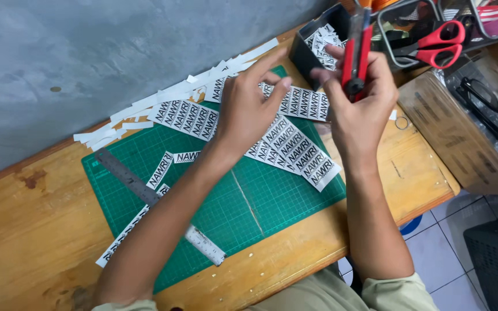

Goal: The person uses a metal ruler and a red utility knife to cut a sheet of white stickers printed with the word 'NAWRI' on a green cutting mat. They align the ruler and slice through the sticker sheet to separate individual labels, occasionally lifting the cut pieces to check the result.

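My right hand [357,106] grips a red and black utility knife [357,49], held upright over the far right of the green cutting mat [272,201]. My left hand [248,106] hovers beside it with fingers spread, fingertips reaching toward the right hand and holding nothing that I can see. Under both hands lie white printed label sheets [295,151] and cut strips [187,118] on the mat. A steel ruler [128,179] lies diagonally across the mat's left side, partly hidden by my left forearm.
A black box [309,46] of cut labels stands at the back. Red-handled scissors [439,43] sit in a wire holder, next to a cardboard box [462,135] with black glasses [494,118]. White paper offcuts [145,106] line the grey wall. The wooden table edge runs front right.
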